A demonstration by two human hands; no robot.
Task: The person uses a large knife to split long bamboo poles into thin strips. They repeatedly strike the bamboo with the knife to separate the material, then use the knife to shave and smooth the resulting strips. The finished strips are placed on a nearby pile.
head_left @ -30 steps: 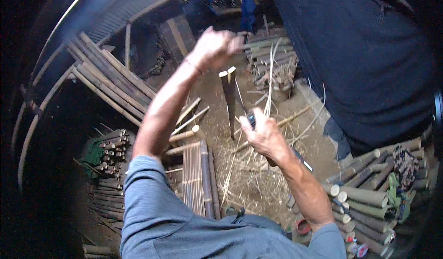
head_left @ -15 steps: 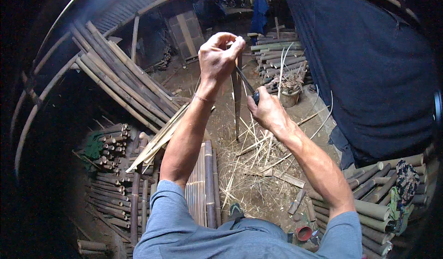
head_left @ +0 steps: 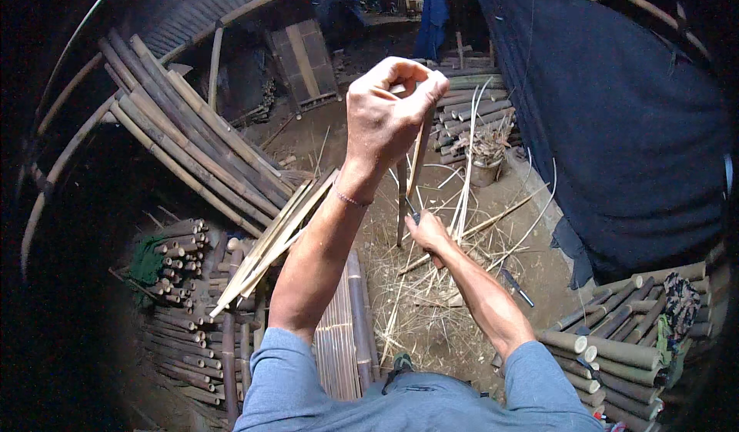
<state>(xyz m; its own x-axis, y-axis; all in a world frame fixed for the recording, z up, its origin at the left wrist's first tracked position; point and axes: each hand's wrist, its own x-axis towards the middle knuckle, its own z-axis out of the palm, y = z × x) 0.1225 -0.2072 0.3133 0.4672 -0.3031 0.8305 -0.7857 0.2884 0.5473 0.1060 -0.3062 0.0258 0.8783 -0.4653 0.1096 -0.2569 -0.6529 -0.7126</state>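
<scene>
High in the middle, my left hand (head_left: 394,112) is closed with thumb and fingers pinched on the upper end of a narrow bamboo strip (head_left: 420,153), which hangs down from it. Lower and to the right, my right hand (head_left: 431,234) is wrapped round a knife; its dark blade (head_left: 411,205) points up against the strip's lower part, and a brown handle end shows below the fist. Beside the strip stands a thin dark upright piece (head_left: 401,220); whether it joins the strip I cannot tell. Pale shavings (head_left: 416,316) litter the dirt floor under my hands.
Split bamboo slats (head_left: 273,243) lie by my left forearm, with long poles (head_left: 200,128) beyond. Cut bamboo is stacked at left (head_left: 181,339) and right (head_left: 616,355). A slim dark tool (head_left: 517,287) lies on the floor. A dark cloth (head_left: 608,139) hangs at right; a bucket of scraps (head_left: 485,169) stands near it.
My right hand has moved down, away from my left hand, with the knife. My left hand has shifted slightly right. More of the bamboo strip shows between them.
</scene>
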